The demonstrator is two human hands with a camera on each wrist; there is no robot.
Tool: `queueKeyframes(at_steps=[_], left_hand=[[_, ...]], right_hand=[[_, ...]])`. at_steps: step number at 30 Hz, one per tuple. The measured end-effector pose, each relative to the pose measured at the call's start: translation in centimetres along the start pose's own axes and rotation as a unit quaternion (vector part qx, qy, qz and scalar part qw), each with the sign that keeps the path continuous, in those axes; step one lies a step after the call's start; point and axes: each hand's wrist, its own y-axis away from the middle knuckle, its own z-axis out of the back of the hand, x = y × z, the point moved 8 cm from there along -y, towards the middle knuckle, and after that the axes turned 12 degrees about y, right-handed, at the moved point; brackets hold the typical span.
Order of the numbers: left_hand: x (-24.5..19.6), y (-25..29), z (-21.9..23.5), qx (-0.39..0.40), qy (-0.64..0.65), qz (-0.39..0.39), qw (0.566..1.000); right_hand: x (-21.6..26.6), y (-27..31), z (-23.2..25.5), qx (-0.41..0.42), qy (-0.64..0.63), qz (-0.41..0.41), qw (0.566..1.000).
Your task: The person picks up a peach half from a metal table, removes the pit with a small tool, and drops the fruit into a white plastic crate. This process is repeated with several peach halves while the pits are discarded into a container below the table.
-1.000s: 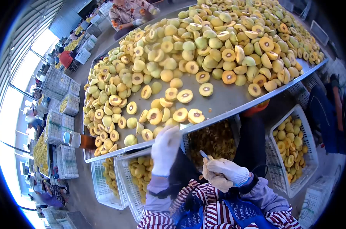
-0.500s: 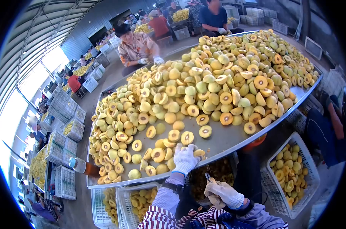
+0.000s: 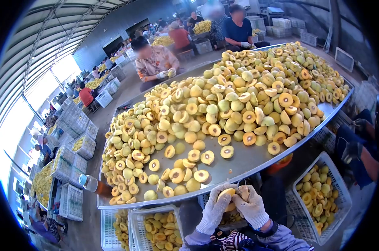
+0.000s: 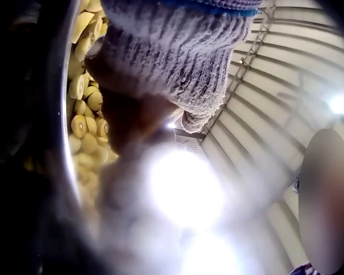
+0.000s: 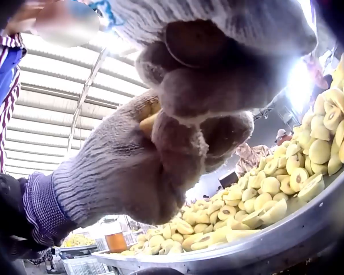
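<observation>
Both hands wear white knit gloves and meet just in front of the table's near edge. The left hand grips a yellow fruit half; the fruit shows narrowly between the fingers in the right wrist view. Touching the fruit's side, the right hand has its fingers curled round a small tool, whose thin curved tip pokes up; its round handle end shows within the glove. In the left wrist view, the left hand is dark and glare hides its fingertips.
A metal table carries a large heap of halved fruit. Crates of fruit stand below at left and right. A bottle stands by the table's left corner. People sit across the table and beyond.
The left hand was reaching onto the table among the fruit halves; it has come back beside the right hand with a fruit half. The head view has shifted slightly.
</observation>
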Motion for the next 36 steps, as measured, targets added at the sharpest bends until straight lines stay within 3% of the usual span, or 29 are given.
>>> queueKeyframes(at_steps=[1, 2, 5, 7, 8, 9, 12, 14, 16, 18, 20, 21, 22, 24, 27, 32, 36], left_hand=[[-0.9, 0.1, -0.2, -0.015, -0.116, -0.038, 0.992], [-1.5, 0.2, -0.6, -0.028, -0.169, -0.028, 0.985], [-2.9, 0.7, -1.3, -0.071, -0.298, -0.029, 0.951], [-3.5, 0.9, -1.9, -0.1, -0.348, -0.075, 0.929], [-3.5, 0.9, -1.8, -0.106, -0.317, -0.082, 0.939], [-3.4, 0.9, -1.7, -0.113, -0.285, -0.086, 0.948], [-3.4, 1.4, -1.6, -0.149, -0.259, -0.075, 0.951], [-4.4, 1.6, -2.3, -0.135, -0.287, -0.137, 0.939], [-4.5, 1.9, -2.5, -0.138, -0.308, -0.166, 0.927], [-3.8, 2.1, -2.2, -0.141, -0.299, -0.13, 0.935], [-2.7, 1.6, -1.3, -0.144, -0.123, -0.053, 0.98], [-2.1, 1.5, -1.1, -0.147, -0.032, -0.016, 0.989], [-1.2, 0.8, -0.2, -0.139, 0.06, -0.017, 0.988], [0.2, 0.9, 1.1, -0.186, 0.189, 0.02, 0.964], [0.1, 1.1, 1.2, -0.155, 0.236, 0.006, 0.959], [-2.0, 1.7, 0.0, -0.138, 0.132, -0.053, 0.98], [-2.7, 2.1, 0.0, -0.126, 0.007, -0.097, 0.987]], right_hand=[[-0.4, 0.4, -0.2, 0.042, -0.046, -0.073, 0.995], [-0.9, 0.9, -0.6, 0.084, -0.091, -0.146, 0.981], [-0.6, 1.1, 0.0, 0.075, -0.017, -0.116, 0.99], [0.8, 0.6, 0.4, 0.007, 0.041, 0.008, 0.999], [2.1, 0.6, 0.9, -0.028, 0.071, 0.07, 0.995], [1.4, 0.9, 0.8, 0.019, 0.051, -0.007, 0.998], [1.8, 0.9, 0.9, 0.042, 0.033, -0.015, 0.998], [2.2, 0.9, 1.2, 0.019, 0.051, 0.041, 0.998], [2.5, 1.0, 1.3, 0.053, 0.055, -0.002, 0.997], [2.6, 1.3, 1.5, 0.031, 0.069, 0.026, 0.997], [3.2, 1.5, 1.7, 0.028, 0.071, 0.032, 0.997], [2.9, 1.8, 1.3, 0.067, 0.042, 0.007, 0.997], [2.6, 2.7, 0.4, 0.132, 0.012, -0.047, 0.99], [2.6, 3.6, -0.3, 0.162, -0.034, -0.06, 0.984], [2.7, 3.6, -0.2, 0.176, 0.001, -0.058, 0.983], [3.5, 3.5, -0.1, 0.199, 0.054, -0.053, 0.977], [3.1, 3.4, 0.7, 0.106, 0.105, 0.002, 0.989]])
